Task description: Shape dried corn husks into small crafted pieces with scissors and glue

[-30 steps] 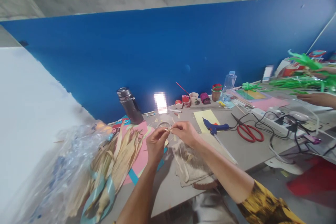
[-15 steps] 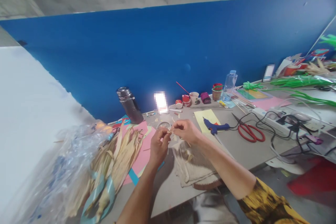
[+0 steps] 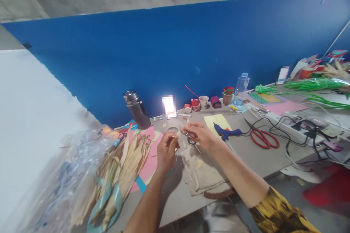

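My left hand point(image 3: 166, 151) is closed in a pinch, with a small pale piece point(image 3: 178, 134) at its fingertips. What that piece is made of is too small to tell. Just right of it, my right hand point(image 3: 199, 133) also pinches, fingertips together; anything between them is too small to make out. Behind the left fingers shows a roll of tape point(image 3: 172, 129). Under my right hand lies a small pair of dark-handled scissors point(image 3: 191, 141), partly covered. A folded beige cloth point(image 3: 205, 174) lies on the table below my right forearm.
Dried corn husks point(image 3: 131, 160) and plastic wrapping point(image 3: 73, 164) lie left, near a dark thermos point(image 3: 136, 109). To the right are a blue glue gun point(image 3: 226, 132), red-handled scissors point(image 3: 264, 138) and a power strip point(image 3: 290, 127) with tangled cords. Small pots point(image 3: 228, 96) stand by the blue partition.
My hands have drawn slightly apart, the right fingertips moving away from the left. The small scissors under my right hand show more now. The view has shifted a little.
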Demonstrator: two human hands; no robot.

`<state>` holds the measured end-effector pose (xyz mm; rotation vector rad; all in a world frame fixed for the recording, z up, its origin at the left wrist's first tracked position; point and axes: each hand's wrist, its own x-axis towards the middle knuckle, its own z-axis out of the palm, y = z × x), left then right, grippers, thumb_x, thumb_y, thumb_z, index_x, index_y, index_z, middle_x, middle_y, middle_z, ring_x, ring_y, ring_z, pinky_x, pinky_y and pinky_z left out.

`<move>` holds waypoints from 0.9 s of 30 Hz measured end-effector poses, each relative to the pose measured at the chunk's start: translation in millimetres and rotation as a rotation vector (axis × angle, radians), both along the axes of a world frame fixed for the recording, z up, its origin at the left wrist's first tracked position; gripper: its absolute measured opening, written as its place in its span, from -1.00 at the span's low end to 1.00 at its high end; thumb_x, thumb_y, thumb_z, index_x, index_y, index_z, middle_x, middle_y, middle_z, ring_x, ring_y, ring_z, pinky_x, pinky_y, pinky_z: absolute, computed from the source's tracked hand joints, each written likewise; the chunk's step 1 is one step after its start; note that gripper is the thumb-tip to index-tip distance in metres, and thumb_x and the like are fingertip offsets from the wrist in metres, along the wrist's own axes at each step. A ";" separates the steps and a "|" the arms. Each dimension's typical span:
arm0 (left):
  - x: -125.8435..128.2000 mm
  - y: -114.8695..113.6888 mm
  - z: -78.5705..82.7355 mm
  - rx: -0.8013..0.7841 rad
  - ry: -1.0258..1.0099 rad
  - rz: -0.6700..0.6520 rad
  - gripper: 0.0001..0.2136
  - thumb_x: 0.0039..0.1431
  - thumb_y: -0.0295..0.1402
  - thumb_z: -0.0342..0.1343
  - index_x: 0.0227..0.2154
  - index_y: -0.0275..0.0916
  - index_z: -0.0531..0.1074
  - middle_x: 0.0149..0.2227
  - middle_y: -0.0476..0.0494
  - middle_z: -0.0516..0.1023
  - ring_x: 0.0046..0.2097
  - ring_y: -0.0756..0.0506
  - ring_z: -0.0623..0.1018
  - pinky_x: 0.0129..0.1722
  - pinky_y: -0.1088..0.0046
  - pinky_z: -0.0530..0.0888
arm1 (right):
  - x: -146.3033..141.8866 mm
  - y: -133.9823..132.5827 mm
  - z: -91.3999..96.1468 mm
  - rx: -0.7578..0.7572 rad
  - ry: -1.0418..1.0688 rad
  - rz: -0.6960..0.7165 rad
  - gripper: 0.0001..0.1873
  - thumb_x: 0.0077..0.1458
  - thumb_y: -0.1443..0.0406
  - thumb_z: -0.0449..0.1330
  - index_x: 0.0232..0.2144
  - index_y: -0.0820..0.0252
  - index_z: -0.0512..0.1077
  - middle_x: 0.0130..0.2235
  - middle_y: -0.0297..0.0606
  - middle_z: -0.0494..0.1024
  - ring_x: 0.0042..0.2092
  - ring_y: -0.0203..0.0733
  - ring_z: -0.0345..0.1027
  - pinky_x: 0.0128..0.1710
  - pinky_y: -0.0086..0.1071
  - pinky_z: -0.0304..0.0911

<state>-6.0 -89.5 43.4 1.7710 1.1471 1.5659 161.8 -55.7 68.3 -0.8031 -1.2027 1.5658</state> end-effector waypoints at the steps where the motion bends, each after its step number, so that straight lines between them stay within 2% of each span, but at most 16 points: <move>1: 0.4 -0.4 1.7 -0.034 -0.062 -0.007 -0.87 0.26 -0.29 0.10 -0.37 -0.20 0.42 -0.54 0.06 0.39 -0.49 0.00 0.41 -0.41 0.49 0.36 | -1.1 -0.6 -2.6 0.015 -0.010 -0.018 -0.68 -0.10 0.07 0.35 -0.50 0.24 0.54 -0.48 -0.30 0.44 -0.55 -0.42 -0.05 -0.61 -0.45 -0.26; 4: 0.5 -0.3 4.8 -0.078 -0.168 -0.009 -0.84 0.20 -0.25 0.18 -0.41 -0.22 0.45 -0.55 0.06 0.40 -0.50 0.02 0.40 -0.43 0.51 0.36 | -7.7 -3.7 -8.8 0.102 -0.124 -0.010 -0.70 -0.10 0.10 0.35 -0.51 0.24 0.52 -0.58 -0.39 0.33 -0.55 -0.40 -0.03 -0.58 -0.45 -0.17; 8: -0.8 2.0 4.0 -0.086 -0.238 -0.007 -0.82 0.14 -0.25 0.23 -0.45 -0.23 0.46 -0.53 0.05 0.42 -0.50 0.03 0.39 -0.44 0.52 0.37 | -16.8 -6.8 -10.9 0.281 -0.226 -0.053 -0.77 -0.07 0.16 0.32 -0.49 0.24 0.51 -0.57 -0.40 0.34 -0.50 -0.37 0.07 -0.51 -0.44 -0.05; 15: -2.9 4.5 -0.7 -0.089 -0.192 0.005 -0.85 0.12 -0.29 0.24 -0.47 -0.23 0.50 -0.53 0.03 0.44 -0.51 0.03 0.41 -0.46 0.52 0.38 | -18.8 -6.0 -12.8 0.358 -0.275 -0.177 -0.83 -0.05 0.22 0.26 -0.49 0.23 0.51 -0.53 -0.37 0.43 -0.49 -0.35 0.13 -0.48 -0.43 0.03; 18: -3.4 3.8 -1.7 -0.026 -0.107 0.028 -0.87 0.13 -0.32 0.24 -0.48 -0.22 0.51 -0.51 0.02 0.46 -0.48 0.02 0.42 -0.44 0.51 0.37 | -18.0 -5.9 -15.8 0.386 -0.281 -0.185 -0.85 -0.05 0.24 0.24 -0.50 0.22 0.51 -0.54 -0.37 0.42 -0.50 -0.34 0.13 -0.49 -0.44 0.04; 22: -2.5 2.2 -0.1 0.145 0.040 0.104 -0.83 0.17 -0.33 0.23 -0.52 -0.22 0.49 -0.46 -0.04 0.52 -0.40 -0.02 0.47 -0.38 0.50 0.39 | -18.1 -7.8 -18.9 0.410 -0.277 -0.230 -0.84 -0.03 0.23 0.25 -0.50 0.22 0.51 -0.53 -0.36 0.43 -0.50 -0.34 0.13 -0.49 -0.44 0.04; 27: -0.7 1.1 0.8 0.259 0.117 0.198 -0.85 0.20 -0.35 0.21 -0.48 -0.21 0.50 -0.45 -0.04 0.54 -0.40 -0.02 0.49 -0.39 0.49 0.39 | -20.5 -11.3 -21.6 0.417 -0.253 -0.237 -0.78 0.02 0.18 0.24 -0.48 0.23 0.54 -0.51 -0.32 0.46 -0.48 -0.32 0.17 -0.49 -0.43 0.04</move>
